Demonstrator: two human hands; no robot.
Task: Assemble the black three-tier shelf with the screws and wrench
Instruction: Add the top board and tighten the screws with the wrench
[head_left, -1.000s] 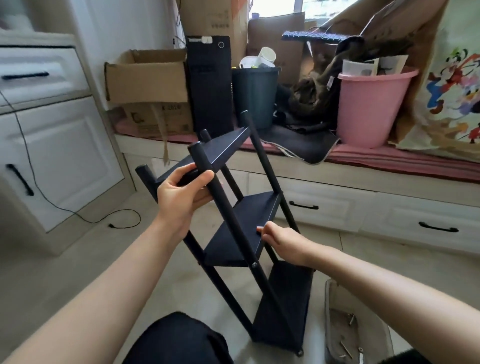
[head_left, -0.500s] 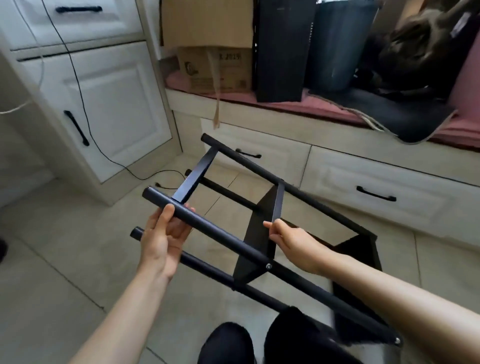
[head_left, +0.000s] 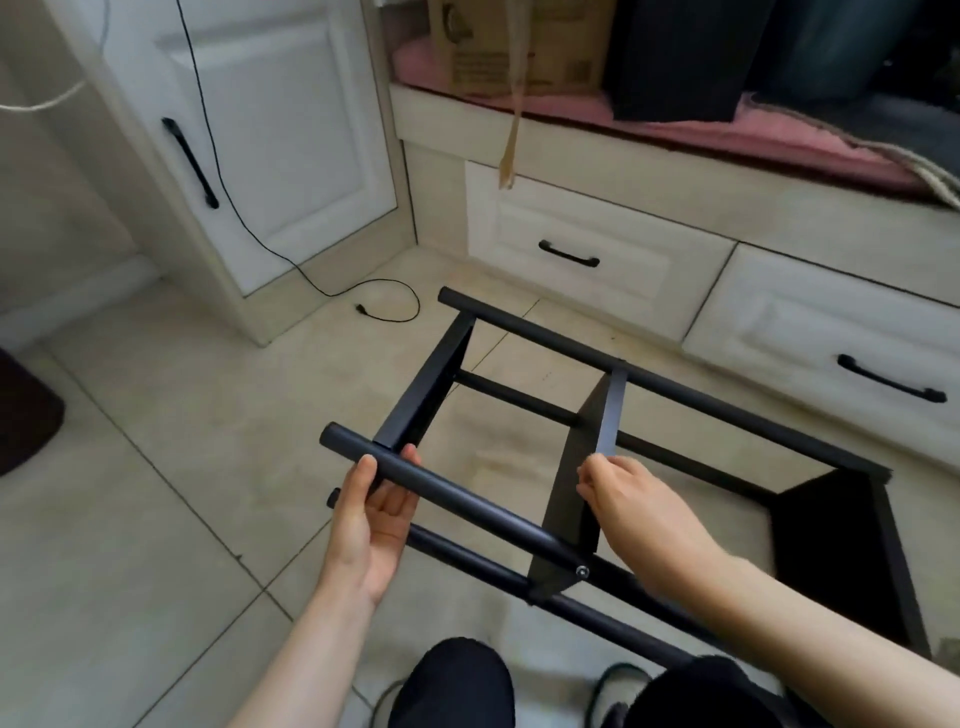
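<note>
Black three-tier shelf (head_left: 613, 410), lying on its side across the centre and lower right of the frame, above a pale tiled floor (head_left: 156, 415). Four round black poles running from upper left down to lower right; three flat black panels fixed crosswise between them. Left panel (head_left: 426, 384) near the pole ends at centre frame, seen almost edge-on. Middle panel (head_left: 576, 478) at centre, joined to the nearest pole (head_left: 447, 491) by a small silver screw (head_left: 582, 570). Third panel (head_left: 841, 551) at lower right, seen as a broad dark face. Matte finish throughout, pole ends capped and rounded.

Left hand (head_left: 371, 525) at centre-left, palm turned up and toward the camera, cupped beneath the nearest pole close to its left end. Thumb laid over the near side of the pole, fingertips showing above its far side, fingers loosely curled around it. Forearm stretched in from the lower left corner.

Right hand (head_left: 631, 506) just right of centre, back of the hand toward the camera, fingertips closed on the near edge of the middle panel, pinching it. Forearm stretched in from the lower right corner.

Dark-clothed knees (head_left: 457, 686) at the bottom edge. White cabinet door (head_left: 280, 130) with a black handle at upper left, a black cable (head_left: 363, 301) trailing onto the floor. White drawers (head_left: 597, 249) under a pink-cushioned bench at upper right.
</note>
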